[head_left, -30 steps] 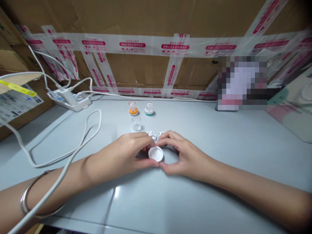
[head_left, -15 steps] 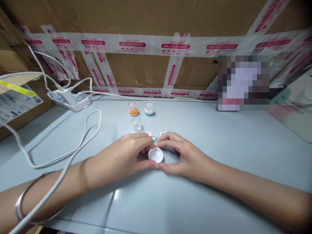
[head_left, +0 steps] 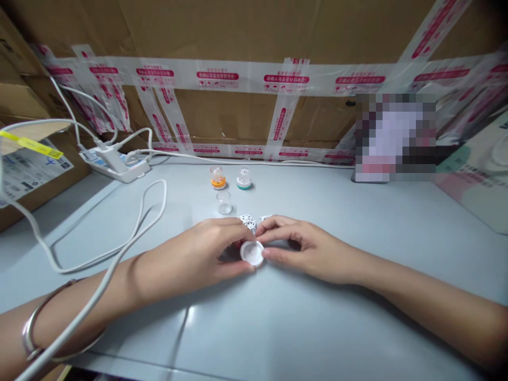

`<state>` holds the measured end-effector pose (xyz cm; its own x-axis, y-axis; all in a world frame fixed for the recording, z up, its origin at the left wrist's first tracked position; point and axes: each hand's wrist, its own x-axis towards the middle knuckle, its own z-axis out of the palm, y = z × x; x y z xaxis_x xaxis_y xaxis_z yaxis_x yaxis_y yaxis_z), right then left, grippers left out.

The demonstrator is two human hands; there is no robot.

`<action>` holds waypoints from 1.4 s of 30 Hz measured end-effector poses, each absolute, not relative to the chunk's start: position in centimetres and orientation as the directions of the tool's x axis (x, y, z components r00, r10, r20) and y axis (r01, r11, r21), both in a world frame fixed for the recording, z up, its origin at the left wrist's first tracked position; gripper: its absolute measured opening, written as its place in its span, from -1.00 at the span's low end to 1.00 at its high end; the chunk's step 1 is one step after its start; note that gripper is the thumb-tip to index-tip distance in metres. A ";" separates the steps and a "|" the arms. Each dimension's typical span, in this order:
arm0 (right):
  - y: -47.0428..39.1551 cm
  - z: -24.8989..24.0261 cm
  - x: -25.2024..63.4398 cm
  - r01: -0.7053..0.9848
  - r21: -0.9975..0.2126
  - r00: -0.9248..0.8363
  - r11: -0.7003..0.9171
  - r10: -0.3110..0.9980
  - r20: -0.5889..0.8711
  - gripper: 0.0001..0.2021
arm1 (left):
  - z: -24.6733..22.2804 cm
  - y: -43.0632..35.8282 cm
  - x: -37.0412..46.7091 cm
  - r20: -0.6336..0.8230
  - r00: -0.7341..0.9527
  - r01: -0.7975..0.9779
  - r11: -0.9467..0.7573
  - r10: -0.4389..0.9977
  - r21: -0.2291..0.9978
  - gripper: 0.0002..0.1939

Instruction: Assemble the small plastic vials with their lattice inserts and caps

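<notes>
Between my two hands, a small white round cap [head_left: 252,253] is tilted so that its shallow hollow faces me. My left hand [head_left: 212,246] is closed on its left side, thumb below and index finger above. From the right, my right hand [head_left: 304,246] pinches the rim with its thumb and fingertips. White openwork plastic pieces [head_left: 248,221] lie just beyond my fingers, partly hidden by them. Farther back is a clear cup [head_left: 224,203]. Behind it stand two small clear-topped containers, one with an orange band [head_left: 218,183] and one with a green base [head_left: 244,184].
A white cable [head_left: 115,254] loops over the table and crosses above my left forearm. At the back left sits a power strip [head_left: 129,170] with plugs in it. Taped cardboard [head_left: 238,119] forms the back wall. A blurred-out upright object [head_left: 371,169] stands back right.
My right thumb has moved up from below the cap to its right edge. The cap has shifted very slightly left, and my left hand keeps its hold.
</notes>
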<state>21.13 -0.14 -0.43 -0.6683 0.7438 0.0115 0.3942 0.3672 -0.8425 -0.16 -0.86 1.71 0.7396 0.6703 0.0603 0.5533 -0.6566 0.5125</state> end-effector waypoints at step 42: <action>-1.3 -1.7 19.8 0.462 -0.753 -0.512 0.469 0.834 0.206 -0.70 | 1.7 -0.6 0.1 0.042 0.691 0.579 -0.588 0.721 0.565 -0.79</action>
<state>19.77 -1.34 -1.73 -0.5118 0.8341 0.2057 0.4615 0.4689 -0.7531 0.06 -0.65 1.70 0.6912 0.7214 0.0420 0.5792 -0.5879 0.5647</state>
